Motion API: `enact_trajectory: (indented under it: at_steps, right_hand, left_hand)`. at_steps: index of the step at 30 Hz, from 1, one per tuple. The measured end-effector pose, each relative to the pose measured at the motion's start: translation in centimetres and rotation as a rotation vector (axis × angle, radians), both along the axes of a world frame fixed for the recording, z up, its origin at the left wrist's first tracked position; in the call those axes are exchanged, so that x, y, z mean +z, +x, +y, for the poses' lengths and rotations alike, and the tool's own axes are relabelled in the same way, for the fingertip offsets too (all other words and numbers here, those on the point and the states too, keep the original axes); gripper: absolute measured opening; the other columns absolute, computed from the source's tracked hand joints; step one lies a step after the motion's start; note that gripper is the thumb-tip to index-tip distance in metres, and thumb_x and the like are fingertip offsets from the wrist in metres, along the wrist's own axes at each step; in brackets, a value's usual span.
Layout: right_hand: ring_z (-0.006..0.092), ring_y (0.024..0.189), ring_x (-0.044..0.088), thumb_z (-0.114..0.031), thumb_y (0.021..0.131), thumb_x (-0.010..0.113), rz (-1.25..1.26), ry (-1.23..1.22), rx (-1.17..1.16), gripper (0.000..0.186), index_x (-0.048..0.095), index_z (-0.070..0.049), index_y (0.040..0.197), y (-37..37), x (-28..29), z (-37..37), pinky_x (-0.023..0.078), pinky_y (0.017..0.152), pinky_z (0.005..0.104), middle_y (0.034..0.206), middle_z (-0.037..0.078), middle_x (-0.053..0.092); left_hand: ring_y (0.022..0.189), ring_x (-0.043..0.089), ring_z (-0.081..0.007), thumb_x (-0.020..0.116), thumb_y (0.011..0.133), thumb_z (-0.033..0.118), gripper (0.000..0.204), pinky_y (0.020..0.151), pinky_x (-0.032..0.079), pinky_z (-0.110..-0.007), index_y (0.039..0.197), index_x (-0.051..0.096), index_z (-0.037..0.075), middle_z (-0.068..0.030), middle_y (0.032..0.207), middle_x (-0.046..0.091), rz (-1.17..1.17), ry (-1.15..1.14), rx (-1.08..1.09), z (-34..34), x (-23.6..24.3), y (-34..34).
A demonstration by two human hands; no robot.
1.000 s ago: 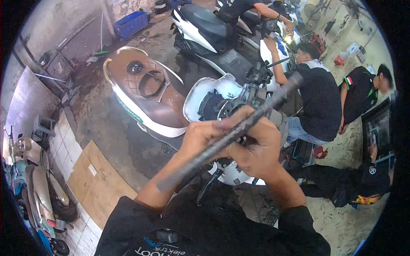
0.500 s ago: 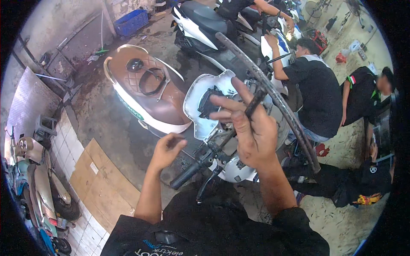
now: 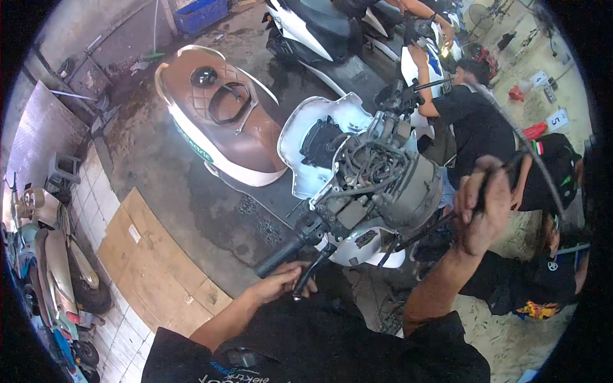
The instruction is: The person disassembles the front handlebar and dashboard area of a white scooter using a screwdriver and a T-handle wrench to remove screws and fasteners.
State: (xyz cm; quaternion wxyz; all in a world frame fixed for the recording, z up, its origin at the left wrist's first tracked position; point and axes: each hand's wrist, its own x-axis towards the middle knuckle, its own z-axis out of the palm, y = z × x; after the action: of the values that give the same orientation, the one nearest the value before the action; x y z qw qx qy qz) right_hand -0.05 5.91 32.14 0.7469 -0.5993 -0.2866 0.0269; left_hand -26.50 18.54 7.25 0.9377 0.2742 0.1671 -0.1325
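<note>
My right hand [image 3: 483,207] is raised at the right, its fingers closed round a long dark T-handle wrench [image 3: 429,233], blurred by motion. The wrench's shaft slants down left toward the scooter front, while its crossbar passes beyond my hand. Low at the centre, my left hand [image 3: 281,283] curls its fingers at the brake lever [image 3: 315,270], just under the black handlebar grip [image 3: 281,256]. Before me stands a scooter with its handlebar cover opened, baring a bundle of wires [image 3: 377,163]. A white front panel [image 3: 295,153] sits on its far side.
A brown and white scooter body cover [image 3: 220,131] lies on the floor beyond. Flat cardboard [image 3: 153,255] is at the left, near parked scooters [image 3: 57,268]. A co-worker in black [image 3: 479,124] works on another scooter at the right. A blue crate [image 3: 201,16] stands far back.
My right hand has swung right with the wrench, away from the handlebar, uncovering the wires. My left hand has moved down and right to the brake lever, its fingers now curled.
</note>
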Motion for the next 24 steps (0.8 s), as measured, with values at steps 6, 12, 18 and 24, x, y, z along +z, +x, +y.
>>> enact_trajectory:
  at_steps: [6, 12, 18, 24]
  right_hand:
    - [0.0063, 0.040, 0.033, -0.028, 0.098, 0.042, 0.112, -0.205, 0.024, 0.029, 0.051, -0.002, 0.089, 0.4, -8.0, -3.6, 0.023, 0.037, 0.0206, 0.057, 0.001, 0.045]
    - [0.0067, 0.048, 0.042, -0.025, 0.094, 0.051, 0.365, -0.248, -0.089, 0.022, 0.051, -0.007, 0.082, -2.3, -12.9, -3.4, 0.030, 0.042, 0.0209, 0.060, -0.001, 0.048]
    - [0.0032, 0.053, 0.041, -0.013, 0.077, 0.075, 0.023, -0.685, -0.072, 0.031, 0.061, -0.003, 0.102, -4.7, -14.8, -0.8, 0.033, 0.047, 0.0194, 0.064, -0.006, 0.047]
    - [0.0152, 0.067, 0.055, -0.021, 0.069, 0.080, -0.183, -0.687, -0.038, 0.050, 0.058, 0.004, 0.105, -5.2, -15.2, 0.8, 0.047, 0.063, 0.0287, 0.093, 0.010, 0.062]
  left_hand:
    - [0.064, 0.062, -0.0161, 0.041, 0.098, 0.032, 0.042, 0.057, 0.048, -0.026, 0.124, 0.041, 0.000, -0.0125, 0.079, 0.064, 0.017, 0.378, -0.067, -0.8, 2.1, 0.6]
    - [0.060, 0.062, -0.0171, 0.042, 0.098, 0.033, 0.043, 0.056, 0.049, -0.028, 0.123, 0.042, -0.002, -0.0130, 0.078, 0.064, -0.007, 0.289, -0.022, -1.5, 3.1, 0.4]
    - [0.047, 0.054, -0.0125, 0.039, 0.098, 0.039, 0.037, 0.044, 0.044, -0.024, 0.099, 0.047, 0.003, -0.0071, 0.064, 0.057, 0.049, 0.363, -0.039, -1.3, 3.2, 2.9]
    - [0.035, 0.039, -0.0088, 0.037, 0.099, 0.039, 0.038, 0.033, 0.034, -0.022, 0.093, 0.049, 0.004, -0.0005, 0.052, 0.043, 0.082, 0.335, -0.010, -2.0, 3.7, 3.3]
